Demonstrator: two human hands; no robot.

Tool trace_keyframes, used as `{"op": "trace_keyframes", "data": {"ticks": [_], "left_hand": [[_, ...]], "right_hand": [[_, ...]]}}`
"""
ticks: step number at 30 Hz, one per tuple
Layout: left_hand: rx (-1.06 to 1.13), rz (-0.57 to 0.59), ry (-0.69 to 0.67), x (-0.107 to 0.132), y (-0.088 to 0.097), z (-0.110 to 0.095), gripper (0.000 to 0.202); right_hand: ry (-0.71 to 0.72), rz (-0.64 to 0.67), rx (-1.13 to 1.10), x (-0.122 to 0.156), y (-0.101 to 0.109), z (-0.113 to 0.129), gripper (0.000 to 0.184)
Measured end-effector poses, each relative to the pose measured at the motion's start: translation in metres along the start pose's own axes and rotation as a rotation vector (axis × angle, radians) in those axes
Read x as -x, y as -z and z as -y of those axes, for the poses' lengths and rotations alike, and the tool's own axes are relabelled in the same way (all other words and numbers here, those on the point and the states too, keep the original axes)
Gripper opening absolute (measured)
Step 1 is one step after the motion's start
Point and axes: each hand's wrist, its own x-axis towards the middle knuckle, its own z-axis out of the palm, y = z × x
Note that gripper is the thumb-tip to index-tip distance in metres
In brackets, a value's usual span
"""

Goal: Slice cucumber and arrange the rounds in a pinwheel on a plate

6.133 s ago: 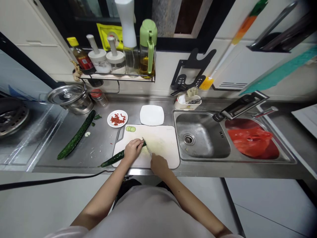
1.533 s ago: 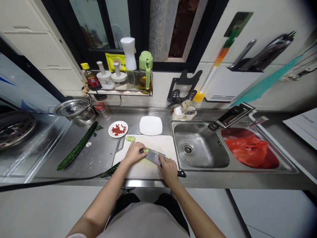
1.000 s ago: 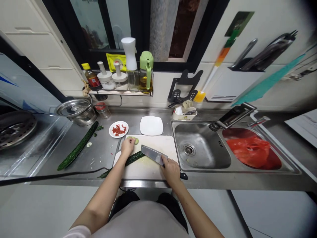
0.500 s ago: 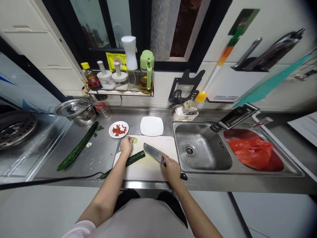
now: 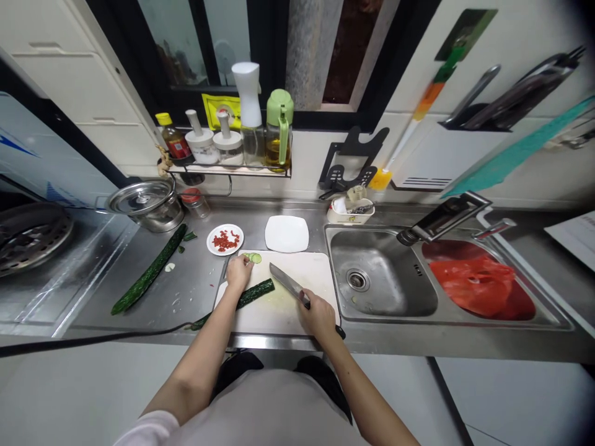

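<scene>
A white cutting board lies on the steel counter before me. Across its near left part rests a partly sliced cucumber. My left hand sits at the board's far left corner, fingers curled beside several cucumber slices. My right hand grips the handle of a knife, blade pointing up-left over the board, just right of the cucumber's cut end.
A whole cucumber lies left on the counter. A small plate of chopped red chili and a white square plate sit behind the board. The sink is right, a red bag beyond it. A pot stands back left.
My left hand left the cucumber and carried cut slices to the pile at the board's far left corner. The knife lifted off the cucumber and swung to the right of it.
</scene>
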Motion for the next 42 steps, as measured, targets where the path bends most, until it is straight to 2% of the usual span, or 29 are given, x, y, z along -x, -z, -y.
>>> {"op": "trace_keyframes", "data": {"ticks": [5,8,10,15,18,20,24,28,31,36,42], "left_hand": [[-0.022,-0.016,-0.006,0.001,0.000,0.000,0.031],[-0.052,-0.011,-0.072,0.002,0.003,-0.002,0.045],[-0.066,0.017,-0.105,0.002,0.006,-0.003,0.048],[-0.030,0.001,-0.076,0.003,0.010,0.002,0.055],[0.015,-0.025,-0.032,0.009,0.013,0.012,0.044],[0.042,-0.033,-0.049,0.018,0.015,0.019,0.032],[0.124,-0.037,-0.242,0.045,0.017,0.023,0.023],[0.172,-0.025,-0.455,0.071,0.012,0.013,0.024],[0.160,0.004,-0.537,0.082,0.005,0.004,0.025],[0.145,0.004,-0.529,0.089,-0.002,-0.003,0.028],[0.137,0.001,-0.497,0.090,-0.002,-0.004,0.029]], "right_hand": [[-0.028,0.004,-0.024,0.001,0.002,-0.001,0.027],[-0.035,0.006,-0.040,-0.001,0.002,-0.002,0.028],[-0.045,0.007,-0.052,-0.002,0.001,-0.003,0.030],[-0.068,0.026,-0.107,-0.005,-0.001,-0.001,0.034],[-0.075,0.046,-0.131,-0.007,0.000,0.000,0.032],[-0.065,0.058,-0.141,-0.009,0.000,0.000,0.031],[-0.015,0.085,-0.178,-0.012,0.000,0.001,0.031],[0.035,0.143,-0.161,-0.012,-0.001,0.006,0.033],[0.061,0.165,-0.129,-0.010,-0.002,0.013,0.033],[0.105,0.168,-0.116,-0.005,-0.002,0.027,0.033],[0.089,0.195,-0.060,-0.003,0.004,0.039,0.031]]}}
